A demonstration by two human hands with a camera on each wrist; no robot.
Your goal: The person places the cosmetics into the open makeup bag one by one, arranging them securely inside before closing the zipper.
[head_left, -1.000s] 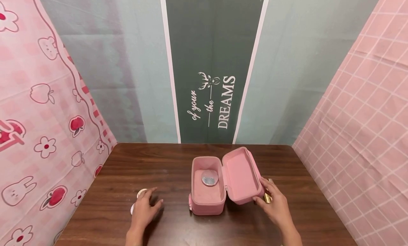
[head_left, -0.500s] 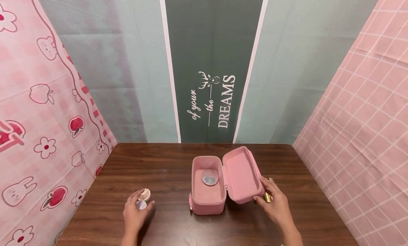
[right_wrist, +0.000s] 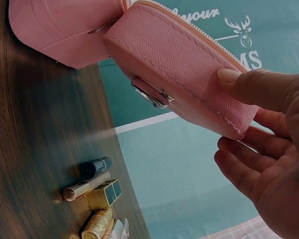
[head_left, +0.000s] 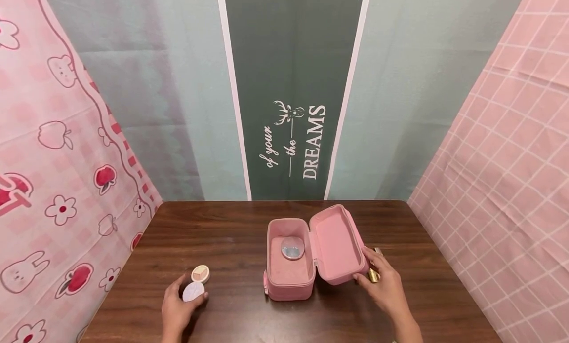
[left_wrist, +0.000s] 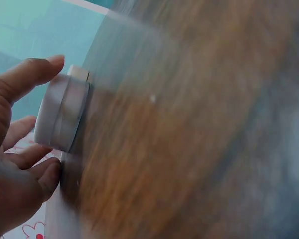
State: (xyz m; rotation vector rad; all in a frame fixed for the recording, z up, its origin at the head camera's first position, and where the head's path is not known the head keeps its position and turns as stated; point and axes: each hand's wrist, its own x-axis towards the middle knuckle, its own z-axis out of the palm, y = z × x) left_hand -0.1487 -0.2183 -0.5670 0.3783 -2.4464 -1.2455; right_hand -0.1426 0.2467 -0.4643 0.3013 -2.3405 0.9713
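Note:
My left hand [head_left: 175, 306] has thumb and fingers on opposite sides of a small round white container [head_left: 193, 291]. In the left wrist view the container [left_wrist: 62, 112] shows its side and a seam around it. Just beyond it lies a round pan [head_left: 200, 273] with beige and pinkish sections. A pink zip case [head_left: 291, 292] stands with its lid swung out to the right. Inside rests a round silvery disc [head_left: 292, 248]. My right hand [head_left: 384, 284] holds the lid's outer edge; in the right wrist view the thumb presses one side of the lid [right_wrist: 174, 64], fingers at the other.
Behind the lid, partly hidden by my right hand, lie gold items [head_left: 373, 275]. The right wrist view shows several there: a dark cylinder [right_wrist: 94, 167], a gold box [right_wrist: 104, 194] and a gold tube [right_wrist: 97, 225]. The wooden table [head_left: 213, 224] meets hanging cloths behind.
My left hand has drawn back toward the left and nearer to me, uncovering the sectioned pan and the white container between its fingers. My right hand and the pink case have stayed still.

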